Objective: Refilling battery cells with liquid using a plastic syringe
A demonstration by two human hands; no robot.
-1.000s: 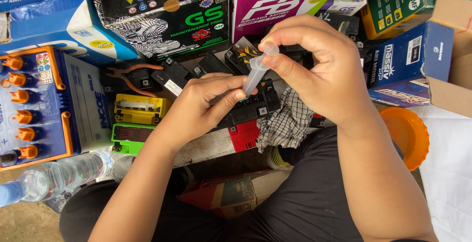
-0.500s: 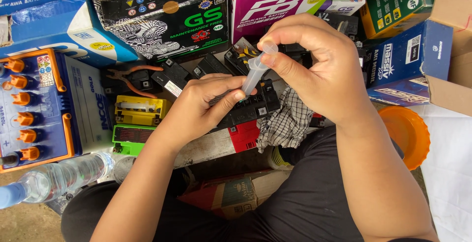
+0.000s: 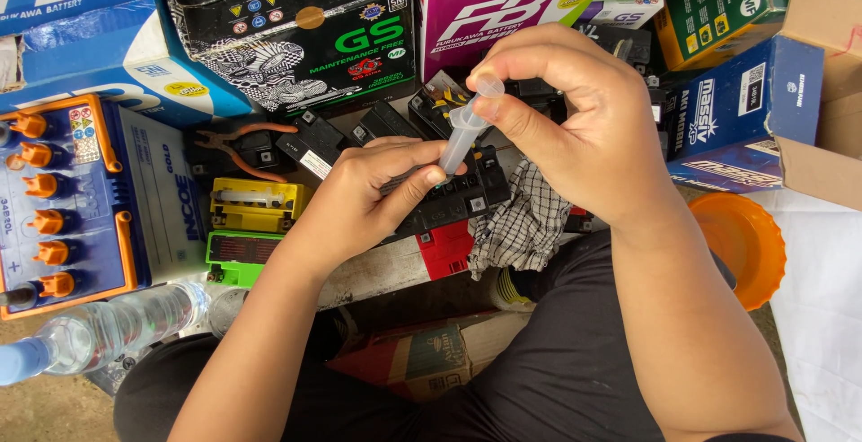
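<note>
My right hand (image 3: pixel 575 128) holds a clear plastic syringe (image 3: pixel 465 130) by its upper barrel, thumb on the plunger top, tip pointing down and left. My left hand (image 3: pixel 368 195) grips a small black battery (image 3: pixel 453 200) lying on the bench, its thumb touching the lower end of the syringe. The syringe tip is hidden behind my left thumb. A checked cloth (image 3: pixel 521 222) lies just under my right wrist.
A large blue battery with orange caps (image 3: pixel 63 209) sits at left, a clear water bottle (image 3: pixel 99 330) below it. Small yellow (image 3: pixel 256 204) and green (image 3: pixel 241 249) batteries, orange-handled pliers (image 3: pixel 242 141), cardboard battery boxes (image 3: pixel 296 29) at the back, an orange bowl (image 3: pixel 741 245) at right.
</note>
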